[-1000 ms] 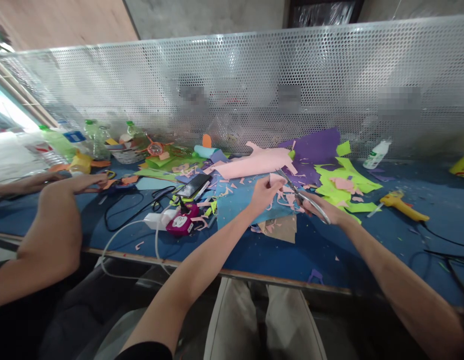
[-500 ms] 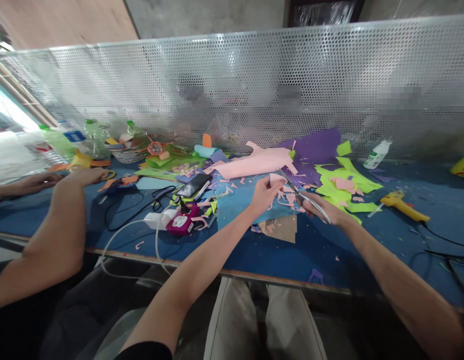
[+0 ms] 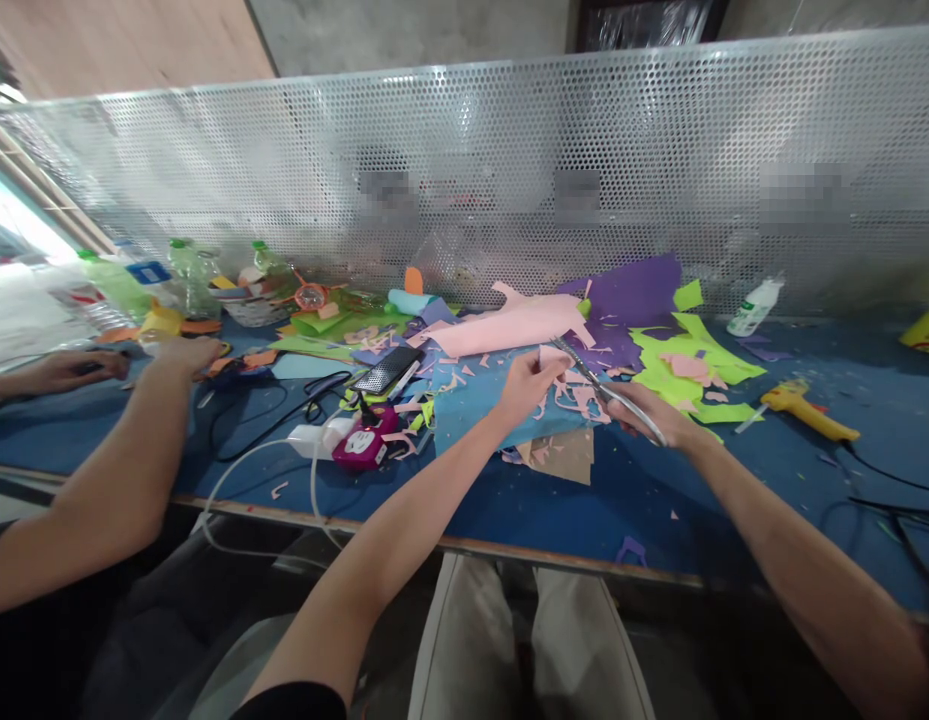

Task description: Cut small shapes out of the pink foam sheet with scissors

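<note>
My left hand [image 3: 525,388] pinches a small pink piece of foam or paper sheet [image 3: 555,355] between thumb and fingers. Closed around the handles of a pair of scissors [image 3: 595,384] is my right hand [image 3: 648,415]; the blades point up and left, right beside the pink piece. Below both hands lie a blue sheet [image 3: 471,425] strewn with pink offcuts [image 3: 580,400] and a brown sheet [image 3: 569,462]. A large curled pink sheet [image 3: 509,325] rests just behind them, with a purple sheet [image 3: 633,295] and ragged lime-green sheets [image 3: 696,355] to its right.
A yellow glue gun [image 3: 813,410] and a white bottle [image 3: 756,307] are at the right. Left of me sit a magenta power socket [image 3: 365,440] with cables and a black phone-like object [image 3: 389,370]. A co-worker's arms [image 3: 126,440] reach over the table, near plastic bottles [image 3: 190,280].
My hands, the scissors and the pink piece have barely shifted. At the left, the co-worker's nearer arm has moved slightly to the right.
</note>
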Demonstrator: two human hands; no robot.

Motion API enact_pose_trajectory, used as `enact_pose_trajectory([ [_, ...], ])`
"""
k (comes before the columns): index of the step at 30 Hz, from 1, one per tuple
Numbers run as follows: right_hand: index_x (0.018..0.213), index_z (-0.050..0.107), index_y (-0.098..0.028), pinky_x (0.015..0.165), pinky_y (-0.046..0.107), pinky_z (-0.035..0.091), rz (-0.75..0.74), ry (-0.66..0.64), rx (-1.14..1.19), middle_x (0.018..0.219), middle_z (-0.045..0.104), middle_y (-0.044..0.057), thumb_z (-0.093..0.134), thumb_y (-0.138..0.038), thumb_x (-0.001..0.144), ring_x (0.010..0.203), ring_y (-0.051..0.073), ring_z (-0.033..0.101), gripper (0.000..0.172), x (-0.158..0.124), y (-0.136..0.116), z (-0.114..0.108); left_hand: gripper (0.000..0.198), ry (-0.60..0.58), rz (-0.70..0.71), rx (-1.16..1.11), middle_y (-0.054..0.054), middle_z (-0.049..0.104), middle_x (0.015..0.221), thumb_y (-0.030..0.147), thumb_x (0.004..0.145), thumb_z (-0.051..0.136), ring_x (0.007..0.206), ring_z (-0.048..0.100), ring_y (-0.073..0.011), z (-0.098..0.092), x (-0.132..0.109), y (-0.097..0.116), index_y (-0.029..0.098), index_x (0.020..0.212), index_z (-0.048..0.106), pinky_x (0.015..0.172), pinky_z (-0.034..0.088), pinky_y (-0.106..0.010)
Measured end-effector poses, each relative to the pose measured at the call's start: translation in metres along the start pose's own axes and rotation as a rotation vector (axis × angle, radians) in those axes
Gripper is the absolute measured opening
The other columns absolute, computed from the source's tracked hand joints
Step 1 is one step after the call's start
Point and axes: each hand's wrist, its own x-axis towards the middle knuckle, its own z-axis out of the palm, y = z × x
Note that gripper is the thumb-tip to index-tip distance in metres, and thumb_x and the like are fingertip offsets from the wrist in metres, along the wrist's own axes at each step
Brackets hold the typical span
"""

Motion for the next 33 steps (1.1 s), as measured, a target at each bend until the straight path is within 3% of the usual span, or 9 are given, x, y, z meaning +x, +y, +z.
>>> enact_pose_trajectory([
  [5, 0.078, 0.053, -0.024, 0.039, 0.024, 0.038, -0.012, 0.004, -0.039, 0.053, 0.047, -0.005, 0.041, -0.081, 0.082, 0.04, 0.011, 0.045, 0.058, 0.0, 0.0017, -0.0012, 0.039, -0.03, 0.02, -0.019, 0.002, 0.046, 0.055, 0.049, 0.084, 0.07, 0.05, 0.039, -0.008, -0.0028, 0.0015, -0.0009, 0.015, 0.066, 0.062, 0.05, 0.029, -0.025],
  [12, 0.091, 0.056, -0.024, 0.051, 0.026, 0.044, -0.114, -0.028, -0.04, 0.072, 0.052, -0.001, 0.039, -0.075, 0.087, 0.057, 0.014, 0.051, 0.054, -0.0004, -0.0044, -0.0013, 0.037, -0.061, 0.024, 0.005, 0.002, 0.048, 0.055, 0.046, 0.081, 0.071, 0.051, 0.039, -0.0081, -0.0032, 0.0006, 0.0046, 0.015, 0.062, 0.062, 0.051, 0.03, -0.026],
  [20, 0.081, 0.055, -0.023, 0.043, 0.024, 0.034, -0.025, 0.019, -0.076, 0.058, 0.049, -0.003, 0.043, -0.081, 0.081, 0.047, 0.012, 0.044, 0.059, 0.001, 0.0011, -0.0013, 0.036, -0.05, -0.004, -0.033, 0.002, 0.05, 0.056, 0.044, 0.079, 0.073, 0.051, 0.04, -0.0079, -0.0018, -0.0012, 0.0079, 0.015, 0.061, 0.06, 0.052, 0.031, -0.025],
  [25, 0.079, 0.057, -0.022, 0.045, 0.024, 0.031, 0.0, 0.081, -0.127, 0.056, 0.048, -0.003, 0.043, -0.081, 0.081, 0.048, 0.012, 0.041, 0.061, 0.0029, 0.001, -0.0012, 0.03, -0.105, -0.02, -0.063, 0.001, 0.055, 0.062, 0.043, 0.085, 0.063, 0.049, 0.041, -0.0078, -0.0024, 0.0012, 0.0036, 0.015, 0.073, 0.064, 0.05, 0.032, -0.025],
  [33, 0.093, 0.057, -0.023, 0.057, 0.029, 0.045, -0.116, -0.014, -0.075, 0.079, 0.059, 0.004, 0.037, -0.077, 0.087, 0.065, 0.019, 0.053, 0.059, 0.0011, -0.0073, -0.0014, 0.032, -0.09, 0.017, 0.013, 0.002, 0.05, 0.056, 0.039, 0.084, 0.064, 0.051, 0.04, -0.0081, -0.0008, -0.0007, 0.0071, 0.015, 0.063, 0.06, 0.053, 0.033, -0.025],
])
